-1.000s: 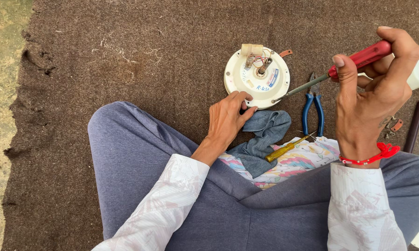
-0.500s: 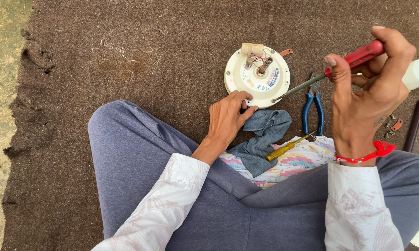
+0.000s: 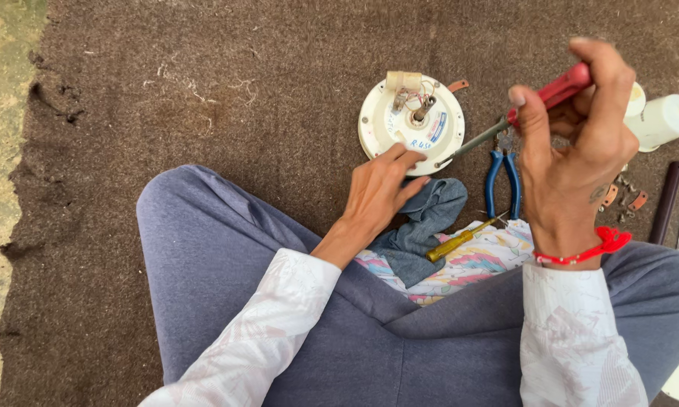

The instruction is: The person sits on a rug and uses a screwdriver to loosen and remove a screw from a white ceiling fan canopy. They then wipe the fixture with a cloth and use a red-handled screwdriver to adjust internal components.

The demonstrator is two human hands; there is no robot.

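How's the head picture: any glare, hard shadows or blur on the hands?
Head view: soft, even daylight, no glare on the cream round housing; only faint shadows. Left hand sharp; right hand and red-handled screwdriver slightly soft.

Round motor housing (image 3: 410, 124) on the mat (image 3: 204, 90), ahead of the crossed legs. Left hand (image 3: 377, 197) at its near edge; cloth (image 3: 422, 226) just behind that hand. Pliers (image 3: 503, 181) right of housing. Small screwdriver (image 3: 460, 240) on the patterned cloth (image 3: 483, 260). Bottle (image 3: 663, 119) far right.
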